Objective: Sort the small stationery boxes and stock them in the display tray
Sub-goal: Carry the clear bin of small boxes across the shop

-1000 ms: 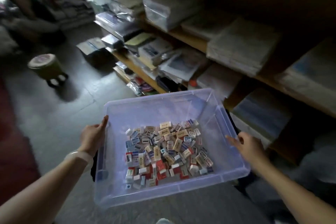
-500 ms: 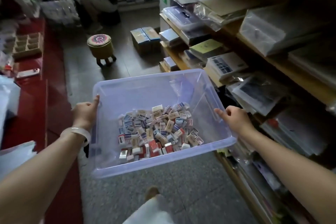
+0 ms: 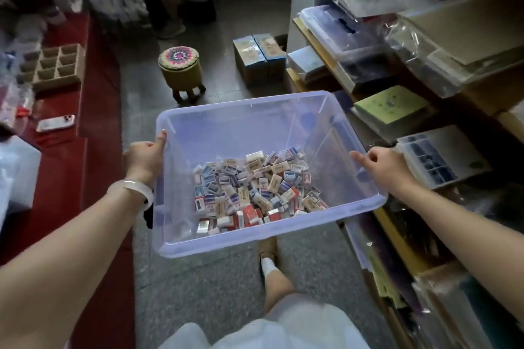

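I carry the bin [image 3: 249,127] by its rims, left hand [image 3: 144,160] and right hand [image 3: 381,166] each gripping a side. The boxes [image 3: 255,190] lie heaped inside. The tray [image 3: 56,66] sits ahead-left on the red tabletop [image 3: 93,110], nearer my left hand.

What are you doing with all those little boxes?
A person is carrying a clear bin with both hands: the left hand grips one side rim, the right hand the other. A heap of small boxes lies mixed up in the bin's near half, not yet sorted. A divided tray sits on the red counter to the left, its visible compartments looking empty.
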A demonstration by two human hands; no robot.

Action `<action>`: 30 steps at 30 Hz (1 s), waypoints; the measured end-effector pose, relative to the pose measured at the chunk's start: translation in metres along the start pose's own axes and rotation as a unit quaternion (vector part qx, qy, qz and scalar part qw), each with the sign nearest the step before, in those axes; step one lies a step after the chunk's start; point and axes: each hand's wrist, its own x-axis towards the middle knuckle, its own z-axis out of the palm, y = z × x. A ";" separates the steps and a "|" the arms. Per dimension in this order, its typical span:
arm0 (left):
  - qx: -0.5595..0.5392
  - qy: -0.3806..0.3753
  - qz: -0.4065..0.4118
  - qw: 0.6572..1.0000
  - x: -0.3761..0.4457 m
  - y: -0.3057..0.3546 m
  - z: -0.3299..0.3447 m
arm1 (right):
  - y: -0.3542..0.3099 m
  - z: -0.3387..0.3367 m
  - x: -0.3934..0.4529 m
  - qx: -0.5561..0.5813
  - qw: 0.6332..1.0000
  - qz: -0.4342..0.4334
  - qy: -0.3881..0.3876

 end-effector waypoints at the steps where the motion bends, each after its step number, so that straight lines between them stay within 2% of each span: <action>1: -0.003 0.002 -0.004 1.000 0.021 0.010 0.005 | -0.009 0.000 0.028 0.007 1.000 -0.005 -0.001; 11: -0.066 0.086 -0.048 0.993 0.222 0.093 0.012 | -0.128 -0.017 0.280 0.009 0.997 -0.078 -0.027; 16: -0.061 0.094 -0.058 0.992 0.341 0.129 0.030 | -0.173 -0.006 0.401 -0.032 0.994 -0.105 -0.030; 21: -0.048 0.071 -0.045 0.995 0.470 0.173 0.055 | -0.213 0.016 0.522 -0.049 0.995 -0.079 -0.036; 30: -0.017 0.045 -0.004 0.999 0.682 0.279 0.089 | -0.272 0.026 0.698 -0.012 1.000 0.002 0.017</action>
